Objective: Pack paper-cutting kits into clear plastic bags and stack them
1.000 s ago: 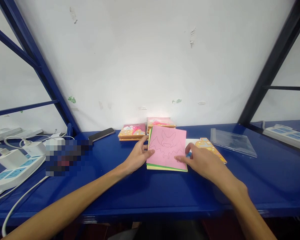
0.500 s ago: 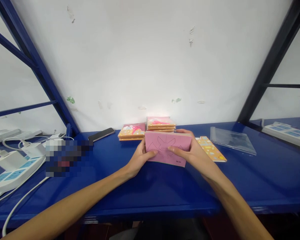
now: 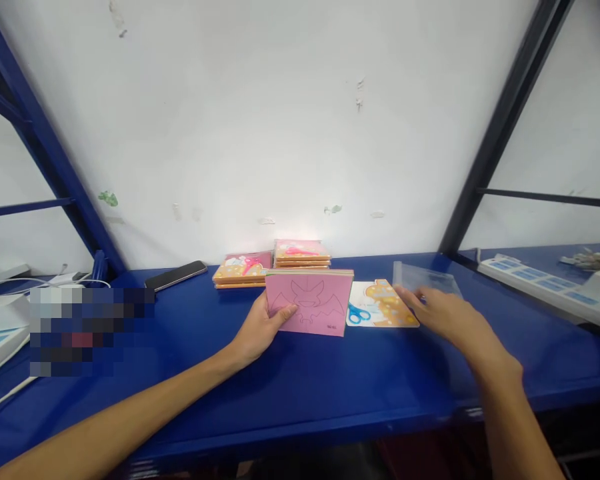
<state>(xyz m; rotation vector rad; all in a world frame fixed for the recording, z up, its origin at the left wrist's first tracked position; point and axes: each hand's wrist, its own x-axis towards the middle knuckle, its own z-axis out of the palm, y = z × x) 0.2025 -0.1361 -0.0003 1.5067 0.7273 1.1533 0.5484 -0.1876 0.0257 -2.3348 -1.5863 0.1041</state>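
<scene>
My left hand (image 3: 263,323) grips a stack of pink paper sheets (image 3: 313,317) upright, thumb on its front. The front sheet carries a line drawing of a bat, and paler edges show along the top. My right hand (image 3: 443,313) is off the stack, slightly blurred, with its fingers stretched toward the right edge of an orange-and-white card (image 3: 387,310). Blue scissors (image 3: 359,313) show at that card's left; whether printed or real, I cannot tell. Whether the fingertips touch the card is unclear. Behind this hand lies a clear plastic sleeve (image 3: 423,275), partly hidden.
Two piles of orange-and-pink packs, a left one (image 3: 243,270) and a taller right one (image 3: 303,253), stand by the wall. A black phone (image 3: 175,275) lies to the left. Power strips (image 3: 555,287) and cables line both sides of the blue table (image 3: 300,393).
My right hand has let go of the pink stack and moved right to the card. The stack stays in my left hand. The view has turned a little to the right.
</scene>
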